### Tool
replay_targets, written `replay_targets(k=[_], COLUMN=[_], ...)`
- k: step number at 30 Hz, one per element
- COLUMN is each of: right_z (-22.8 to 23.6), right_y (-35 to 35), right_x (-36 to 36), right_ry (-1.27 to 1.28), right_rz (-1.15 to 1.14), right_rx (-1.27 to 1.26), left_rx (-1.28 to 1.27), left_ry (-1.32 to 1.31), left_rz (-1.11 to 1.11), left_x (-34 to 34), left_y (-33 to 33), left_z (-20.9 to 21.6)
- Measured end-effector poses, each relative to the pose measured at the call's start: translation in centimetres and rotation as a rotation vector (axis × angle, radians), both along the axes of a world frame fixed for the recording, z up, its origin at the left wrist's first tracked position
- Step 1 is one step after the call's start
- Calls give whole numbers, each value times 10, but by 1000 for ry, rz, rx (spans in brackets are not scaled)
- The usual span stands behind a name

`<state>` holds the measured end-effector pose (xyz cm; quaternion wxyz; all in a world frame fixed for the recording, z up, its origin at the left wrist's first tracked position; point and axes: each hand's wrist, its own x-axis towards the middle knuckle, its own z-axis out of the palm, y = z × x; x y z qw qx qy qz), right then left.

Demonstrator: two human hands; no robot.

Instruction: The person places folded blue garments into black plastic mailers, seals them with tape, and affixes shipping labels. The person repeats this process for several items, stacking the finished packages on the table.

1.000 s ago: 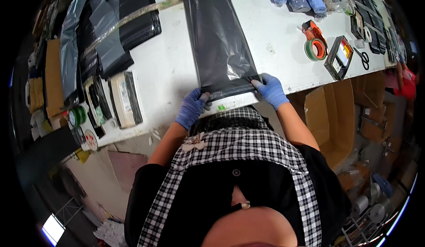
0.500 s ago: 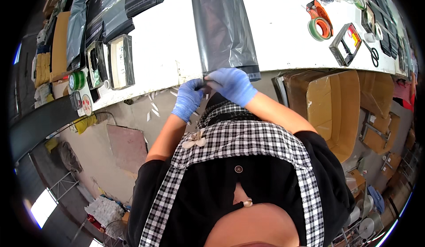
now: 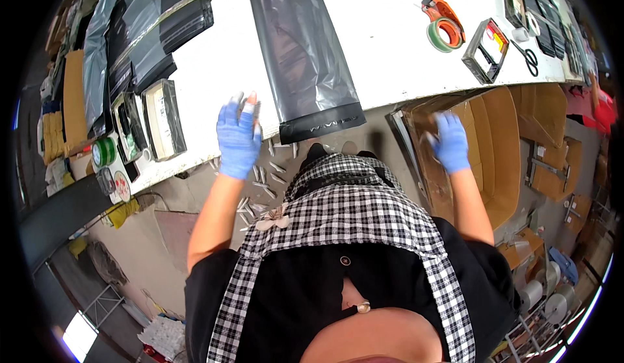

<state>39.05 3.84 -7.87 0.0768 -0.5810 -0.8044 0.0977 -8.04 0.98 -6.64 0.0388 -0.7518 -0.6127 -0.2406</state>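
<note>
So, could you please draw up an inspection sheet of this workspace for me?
Surface: long white tabletop, dark marks along its front edge.
Job's things: long flat black plastic bag, near end overhanging that edge.
Clutter: orange-and-green tape dispenser and black-handled scissors on the tabletop; thin white pieces scattered below it.
Hands: blue-gloved left hand beside the bag, grip unclear; blue-gloved right hand open, slightly blurred.
Cables: thin dark curved line below the tabletop's left end, possibly a cable.
Surroundings: open brown cardboard box at right; person in red farther right.
</note>
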Motion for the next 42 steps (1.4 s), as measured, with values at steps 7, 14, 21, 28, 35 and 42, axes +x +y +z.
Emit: replay_targets(k=[7, 14, 21, 28, 35, 42], right_z=[-33, -22, -20, -32, -77, -48], right_y=[127, 113, -6, -12, -1, -10], right_x=[-160, -169, -164, -181, -181, -160], right_ry=[332, 498, 985, 986, 836, 822], right_rz=[860, 403, -86, -518, -438, -317], right_rx=[531, -25, -113, -551, -896, 39], left_rx=[196, -382, -430, -382, -790, -726], left_ry=[61, -732, -964, -1385, -1470, -678], left_rz=[-765, -131, 148, 626, 644, 233], left_x=[13, 11, 62, 94, 98, 68], left_y=[108, 70, -43, -48, -52, -41], left_z=[-14, -35, -9, -45, -132, 5])
